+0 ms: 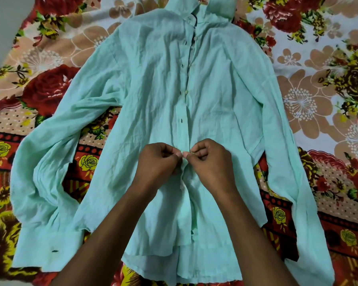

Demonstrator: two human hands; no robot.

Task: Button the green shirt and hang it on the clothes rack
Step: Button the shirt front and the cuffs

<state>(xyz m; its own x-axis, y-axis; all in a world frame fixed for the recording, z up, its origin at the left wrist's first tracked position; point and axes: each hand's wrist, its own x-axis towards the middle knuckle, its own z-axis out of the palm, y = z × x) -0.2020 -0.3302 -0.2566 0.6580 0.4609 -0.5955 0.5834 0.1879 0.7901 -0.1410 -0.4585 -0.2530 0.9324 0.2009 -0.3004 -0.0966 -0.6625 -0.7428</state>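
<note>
Pale mint-green long-sleeved cotton shirt (pixel 153 96) lies flat, front up, on a floral bedsheet in red, tan and yellow (pixel 310 83), collar (pixel 219 7) at the far end, hem nearest the person. No brand, label or readable writing shows anywhere on the shirt or sheet.

Both hands meet at the shirt's front placket (pixel 184 112), in its lower part, well below the collar. Left hand (pixel 157 162) has its fingers curled tight, thumb and forefinger pinching the placket edge that carries the dark buttonholes. Right hand (pixel 211 162) is curled the same way, thumb and fingertips pinching the opposite edge right against the left hand's pinch; fingertips of the two hands touch. Whether a button sits between them cannot be told, too small and covered.

Above the hands the placket lies with its edges together, small white buttons (pixel 186 91) showing just beside the buttonholes. Below the hands the two fronts gape slightly down to the hem. Both sleeves spread out to either side of the placket, cuffs down near the hem, the left cuff (pixel 50 246) lying flat on the sheet.
</note>
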